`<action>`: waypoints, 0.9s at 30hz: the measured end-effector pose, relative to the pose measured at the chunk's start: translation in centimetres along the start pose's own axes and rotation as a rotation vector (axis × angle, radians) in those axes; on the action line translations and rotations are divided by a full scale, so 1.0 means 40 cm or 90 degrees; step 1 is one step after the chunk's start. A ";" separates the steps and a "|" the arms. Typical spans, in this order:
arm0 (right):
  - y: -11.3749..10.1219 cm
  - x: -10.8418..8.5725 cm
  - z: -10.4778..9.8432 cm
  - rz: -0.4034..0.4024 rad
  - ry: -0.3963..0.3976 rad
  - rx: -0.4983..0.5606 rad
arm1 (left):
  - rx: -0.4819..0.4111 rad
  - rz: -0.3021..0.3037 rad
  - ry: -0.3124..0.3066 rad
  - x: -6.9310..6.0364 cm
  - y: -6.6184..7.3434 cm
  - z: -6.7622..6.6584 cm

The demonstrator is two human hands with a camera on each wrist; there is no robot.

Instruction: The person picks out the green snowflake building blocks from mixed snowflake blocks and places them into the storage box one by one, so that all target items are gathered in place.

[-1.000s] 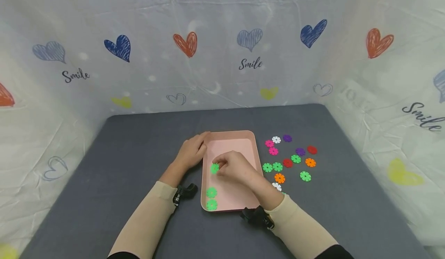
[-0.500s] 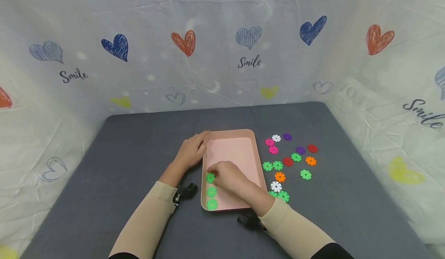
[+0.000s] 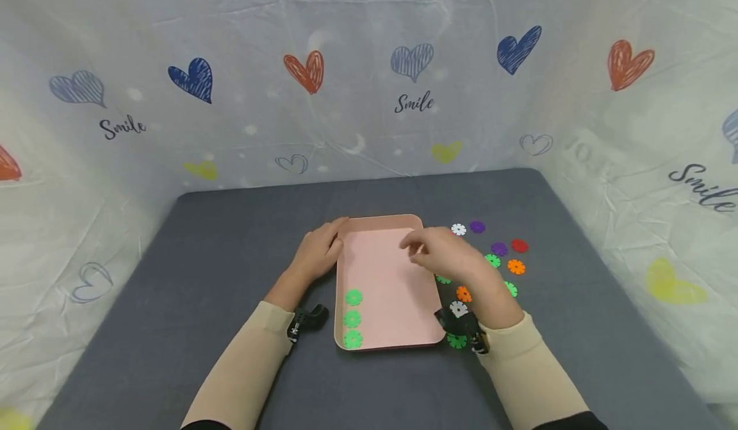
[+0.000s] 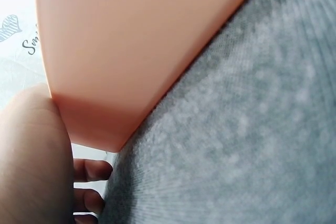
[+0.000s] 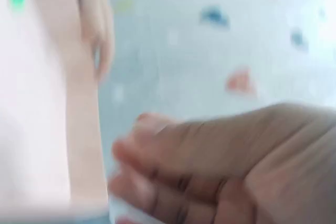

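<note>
Three "Smile" prints (image 3: 414, 102) overlook the pink tray (image 3: 386, 314).

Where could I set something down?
Bare: the tray beyond and right of its three green discs, though the right hand overhangs; the table left of the left hand. Crowded: the table right of the tray, strewn with other discs.

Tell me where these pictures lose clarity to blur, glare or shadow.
Head view: mostly clear, the green discs distinct, with a faint shadow on the tray near the right hand; left wrist view: the backdrop bright and washed out, the grey cloth soft; right wrist view: the right hand blurred, the tray's inside nearly white.
</note>
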State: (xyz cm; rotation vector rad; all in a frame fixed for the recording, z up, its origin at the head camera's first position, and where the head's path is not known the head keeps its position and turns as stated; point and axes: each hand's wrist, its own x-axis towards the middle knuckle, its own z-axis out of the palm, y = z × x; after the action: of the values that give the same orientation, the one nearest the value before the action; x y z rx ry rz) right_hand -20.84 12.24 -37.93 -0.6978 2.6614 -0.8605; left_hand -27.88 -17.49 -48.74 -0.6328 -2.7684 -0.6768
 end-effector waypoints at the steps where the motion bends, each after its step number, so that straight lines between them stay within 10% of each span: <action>1: 0.025 -0.002 -0.012 0.038 0.000 -0.012 | 0.001 -0.001 0.001 0.000 -0.001 0.000; 6: 0.121 0.010 -0.009 0.193 -0.070 -0.056 | 0.001 -0.001 0.008 0.001 -0.003 -0.003; 11: 0.151 0.023 0.013 0.239 -0.077 -0.092 | 0.001 0.001 0.002 0.002 -0.003 0.002; 22: 0.078 0.012 -0.058 0.149 0.038 0.164 | -0.007 -0.008 -0.011 -0.003 -0.002 -0.004; 27: -0.015 0.063 -0.054 0.054 -0.013 0.199 | -0.006 0.001 -0.014 0.000 0.000 0.001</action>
State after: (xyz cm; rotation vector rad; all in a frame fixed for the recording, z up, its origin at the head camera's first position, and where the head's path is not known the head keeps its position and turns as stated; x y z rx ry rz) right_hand -23.58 11.56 -36.10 -0.5106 2.4390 -1.2013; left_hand -27.86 -17.46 -48.78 -0.6486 -2.7867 -0.6870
